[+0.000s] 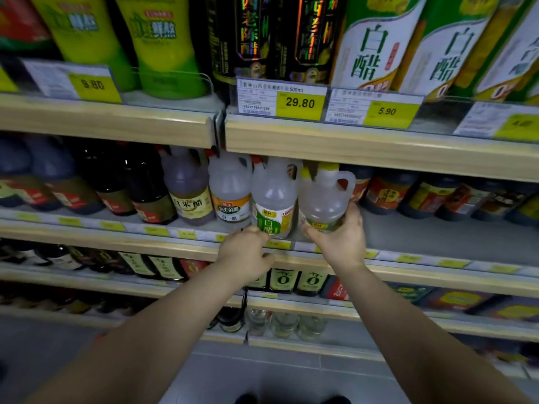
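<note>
My right hand (339, 234) grips the base of a clear vinegar jug with a yellow cap and a handle (325, 196), which stands tilted at the front of the middle shelf (437, 237). To its left stands a second clear jug with a green label (272, 205). My left hand (246, 252) touches the bottom edge of that green-labelled jug at the shelf lip, fingers curled; how firmly it holds is hidden.
More jugs and dark bottles (189, 193) fill the shelf to the left; dark bottles (423, 193) stand at the back right, with bare shelf in front. The upper shelf (320, 138) with price tags (281, 100) hangs close above the caps. Lower shelves (291, 281) hold bottles.
</note>
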Demonstrator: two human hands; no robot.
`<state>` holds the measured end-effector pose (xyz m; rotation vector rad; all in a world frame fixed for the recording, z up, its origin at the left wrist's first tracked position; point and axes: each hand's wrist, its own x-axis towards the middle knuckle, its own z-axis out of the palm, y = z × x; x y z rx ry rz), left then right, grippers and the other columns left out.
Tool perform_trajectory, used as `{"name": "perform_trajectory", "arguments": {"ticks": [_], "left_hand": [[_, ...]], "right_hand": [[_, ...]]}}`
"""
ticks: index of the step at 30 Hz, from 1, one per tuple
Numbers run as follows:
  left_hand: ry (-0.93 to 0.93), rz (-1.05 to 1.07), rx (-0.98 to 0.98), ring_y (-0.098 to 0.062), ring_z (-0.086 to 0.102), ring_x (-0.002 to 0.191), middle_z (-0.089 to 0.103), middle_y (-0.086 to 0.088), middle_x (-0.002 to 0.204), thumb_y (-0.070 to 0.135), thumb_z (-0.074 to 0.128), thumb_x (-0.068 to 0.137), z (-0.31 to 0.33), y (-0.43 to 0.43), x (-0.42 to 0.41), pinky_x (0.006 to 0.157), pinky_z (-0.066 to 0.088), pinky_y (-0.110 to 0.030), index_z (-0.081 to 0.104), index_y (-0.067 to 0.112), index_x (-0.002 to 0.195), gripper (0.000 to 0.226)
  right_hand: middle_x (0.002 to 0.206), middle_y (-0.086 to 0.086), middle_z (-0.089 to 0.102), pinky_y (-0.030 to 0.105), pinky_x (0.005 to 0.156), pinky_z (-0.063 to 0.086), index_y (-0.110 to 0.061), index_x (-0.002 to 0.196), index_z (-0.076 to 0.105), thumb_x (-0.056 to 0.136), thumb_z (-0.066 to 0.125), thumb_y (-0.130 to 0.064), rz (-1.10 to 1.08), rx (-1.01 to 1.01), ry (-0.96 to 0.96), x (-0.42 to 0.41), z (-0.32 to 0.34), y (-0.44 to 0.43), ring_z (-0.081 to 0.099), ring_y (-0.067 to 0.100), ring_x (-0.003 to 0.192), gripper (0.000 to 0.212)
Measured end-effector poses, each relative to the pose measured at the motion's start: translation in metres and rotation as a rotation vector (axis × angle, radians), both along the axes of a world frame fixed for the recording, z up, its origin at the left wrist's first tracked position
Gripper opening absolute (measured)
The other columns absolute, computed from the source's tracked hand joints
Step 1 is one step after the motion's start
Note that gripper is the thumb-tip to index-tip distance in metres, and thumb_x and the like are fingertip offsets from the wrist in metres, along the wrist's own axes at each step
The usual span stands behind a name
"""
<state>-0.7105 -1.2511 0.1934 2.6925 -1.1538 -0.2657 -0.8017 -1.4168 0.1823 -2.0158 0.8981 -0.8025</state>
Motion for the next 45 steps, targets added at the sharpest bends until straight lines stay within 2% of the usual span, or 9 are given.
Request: {"name": "perform_trajectory", "arguments": {"ticks": [7, 11, 13, 15, 18, 31, 38, 42, 45], "left_hand": [[0.053, 0.042, -0.041, -0.019, 0.052, 0.117, 0.054, 0.004, 0.127, 0.041, 0.055, 0.085, 0.001, -0.001, 0.007, 0.088, 0.042, -0.027, 0.054, 0.028, 0.128, 0.045], [0.202, 0.286, -0.388, -0.021, 0.059, 0.099, 0.058, 0.001, 0.105, 0.034, 0.067, 0.079, 0.0, 0.0, 0.017, 0.076, 0.046, -0.032, 0.051, 0.021, 0.103, 0.031], [0.173, 0.372, -0.566, -0.025, 0.057, 0.1, 0.051, -0.003, 0.108, 0.031, 0.073, 0.075, -0.005, -0.005, 0.015, 0.078, 0.048, -0.037, 0.047, 0.015, 0.106, 0.044], [0.14, 0.403, -0.688, -0.028, 0.05, 0.113, 0.046, -0.01, 0.12, 0.027, 0.079, 0.071, -0.008, -0.013, 0.009, 0.088, 0.047, -0.041, 0.044, 0.008, 0.12, 0.063], [0.131, 0.413, -0.765, -0.026, 0.037, 0.127, 0.044, -0.013, 0.131, 0.025, 0.082, 0.068, -0.013, -0.028, 0.001, 0.099, 0.038, -0.037, 0.038, 0.004, 0.132, 0.081], [0.025, 0.484, -0.711, -0.032, 0.039, 0.126, 0.044, -0.019, 0.131, 0.031, 0.08, 0.071, -0.021, -0.052, 0.006, 0.097, 0.04, -0.04, 0.037, 0.001, 0.134, 0.081], [0.089, 0.463, -0.707, -0.031, 0.038, 0.129, 0.043, -0.018, 0.132, 0.029, 0.081, 0.071, -0.019, -0.049, 0.01, 0.099, 0.038, -0.039, 0.039, 0.0, 0.131, 0.079], [0.166, 0.347, -0.664, -0.027, 0.038, 0.128, 0.043, -0.013, 0.132, 0.025, 0.079, 0.071, -0.02, -0.025, 0.005, 0.097, 0.039, -0.037, 0.04, 0.005, 0.133, 0.076], [0.142, 0.341, -0.598, -0.028, 0.04, 0.128, 0.042, -0.01, 0.136, 0.025, 0.075, 0.072, -0.024, 0.006, -0.005, 0.101, 0.039, -0.039, 0.044, 0.012, 0.134, 0.071]], "right_hand": [[0.12, -0.005, 0.059, 0.028, 0.084, 0.047, -0.027, 0.125, 0.046, 0.053, 0.081, -0.05, -0.017, 0.075, 0.058, 0.009, -0.002, -0.006, 0.059, 0.017, 0.106, 0.083], [0.122, -0.005, 0.058, 0.033, 0.089, 0.051, -0.028, 0.129, 0.043, 0.053, 0.079, -0.056, 0.002, 0.099, 0.053, 0.007, -0.004, -0.003, 0.058, 0.016, 0.11, 0.088], [0.128, -0.003, 0.053, 0.031, 0.094, 0.046, -0.025, 0.136, 0.039, 0.06, 0.081, -0.051, 0.007, 0.079, 0.033, 0.004, -0.006, 0.001, 0.051, 0.015, 0.119, 0.091], [0.132, 0.001, 0.048, 0.029, 0.096, 0.038, -0.019, 0.14, 0.036, 0.065, 0.081, -0.046, -0.031, 0.019, 0.041, 0.0, -0.011, 0.006, 0.041, 0.016, 0.125, 0.091], [0.128, 0.006, 0.05, 0.034, 0.095, 0.043, -0.013, 0.134, 0.043, 0.069, 0.08, -0.039, -0.102, 0.032, 0.062, -0.004, -0.019, 0.014, 0.047, 0.023, 0.121, 0.08], [0.125, 0.003, 0.053, 0.042, 0.092, 0.049, -0.02, 0.132, 0.044, 0.074, 0.077, -0.037, -0.11, 0.074, 0.103, 0.007, -0.019, 0.003, 0.054, 0.021, 0.116, 0.069], [0.132, 0.007, 0.052, 0.043, 0.096, 0.046, -0.017, 0.141, 0.036, 0.078, 0.073, -0.034, -0.093, 0.045, 0.142, 0.009, -0.013, 0.006, 0.049, 0.025, 0.123, 0.075], [0.149, 0.011, 0.036, 0.041, 0.11, 0.033, -0.01, 0.15, 0.017, 0.08, 0.07, -0.039, -0.061, -0.057, 0.233, -0.001, -0.014, 0.027, 0.034, 0.028, 0.136, 0.092], [0.157, 0.009, 0.017, 0.041, 0.116, 0.021, -0.014, 0.151, 0.009, 0.081, 0.069, -0.039, 0.059, -0.139, 0.295, -0.008, -0.022, 0.052, 0.02, 0.026, 0.144, 0.095]]}}
